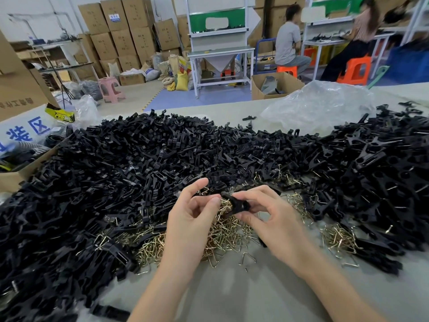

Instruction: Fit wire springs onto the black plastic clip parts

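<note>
My right hand (262,214) pinches a black plastic clip part (236,204) between thumb and fingers, just above the table's middle. My left hand (192,217) is beside it with fingers curled, its fingertips touching the clip's left end; whether it pinches a spring there is hidden. Under both hands lies a heap of brass-coloured wire springs (222,238). A huge pile of loose black clip parts (139,163) covers the table from left to centre.
A second pile of black clips with springs (383,182) fills the right side. Crumpled clear plastic bag (320,105) lies behind. A cardboard box (14,175) stands at the left edge. Bare grey tabletop (232,293) shows between my forearms. People sit at benches far behind.
</note>
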